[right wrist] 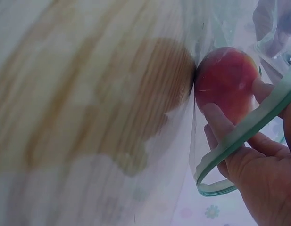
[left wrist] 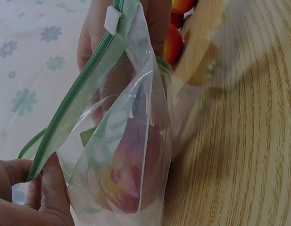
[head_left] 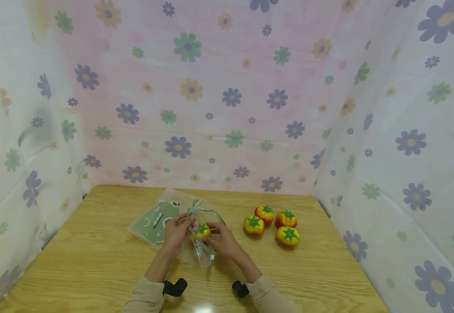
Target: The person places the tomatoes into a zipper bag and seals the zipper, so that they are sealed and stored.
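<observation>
In the head view we see both hands at work over the counter (head_left: 105,269), a little left of its middle. The left hand (head_left: 177,228) has its grip clamped on the clear bag (head_left: 202,260): in the left wrist view, thumb and finger pinch the green zip (left wrist: 65,113) along its open mouth. A white slider (left wrist: 112,20) sits on that zip, near the right hand (head_left: 224,241). The right hand reaches in through the mouth, its grip clamped on one fruit (right wrist: 225,80), red and yellow with a green top, with fingers and thumb curved about it inside the bag. Beside the left hand we find a green print (head_left: 156,224) on frosted plastic lying flat; we cannot tell whether it belongs to the same bag. To the right of the hands, well apart from the bag, four more fruits (head_left: 254,225) stand in two pairs, green tops upward. Flowered cloth (head_left: 211,74) hangs behind the counter and at both sides.
</observation>
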A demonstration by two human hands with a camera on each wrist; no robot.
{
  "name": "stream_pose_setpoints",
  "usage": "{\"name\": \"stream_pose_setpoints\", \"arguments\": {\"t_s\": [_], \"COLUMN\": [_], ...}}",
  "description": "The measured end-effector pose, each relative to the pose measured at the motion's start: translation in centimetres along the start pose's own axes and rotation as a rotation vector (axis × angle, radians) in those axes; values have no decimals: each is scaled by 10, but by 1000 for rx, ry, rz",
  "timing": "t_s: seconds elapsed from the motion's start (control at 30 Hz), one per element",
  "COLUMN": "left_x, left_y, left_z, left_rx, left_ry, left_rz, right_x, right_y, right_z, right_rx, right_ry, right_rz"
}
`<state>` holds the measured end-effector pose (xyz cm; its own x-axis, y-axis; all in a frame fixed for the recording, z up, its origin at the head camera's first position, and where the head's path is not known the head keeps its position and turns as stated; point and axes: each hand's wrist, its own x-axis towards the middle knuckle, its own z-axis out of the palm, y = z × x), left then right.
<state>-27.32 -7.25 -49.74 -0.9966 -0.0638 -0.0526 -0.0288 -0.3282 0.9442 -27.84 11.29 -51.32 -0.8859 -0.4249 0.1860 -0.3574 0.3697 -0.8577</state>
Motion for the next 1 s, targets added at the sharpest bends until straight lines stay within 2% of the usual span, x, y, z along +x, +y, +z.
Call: {"name": "stream_pose_setpoints", "arguments": {"t_s": [0.47,0.5,0.77,1.0], "left_x": [2,2,1,3], "left_y": [-1,-2,-3,-2], "left_z": [-1,-1,-1,-1], "left_rx": [-5,-6,-14,-17], "left_ry": [10,13,11,10], "left_rz": [16,17,11,20], "right_x": [-4,-4,-10,-14], "right_y": [-7,-1,-1,2], "right_z": [-1,0,-8,-20], "right_rx": [23,16,-56,23], "right_ry": [28,29,95,158], "right_rz": [7,10,26,-17]}}
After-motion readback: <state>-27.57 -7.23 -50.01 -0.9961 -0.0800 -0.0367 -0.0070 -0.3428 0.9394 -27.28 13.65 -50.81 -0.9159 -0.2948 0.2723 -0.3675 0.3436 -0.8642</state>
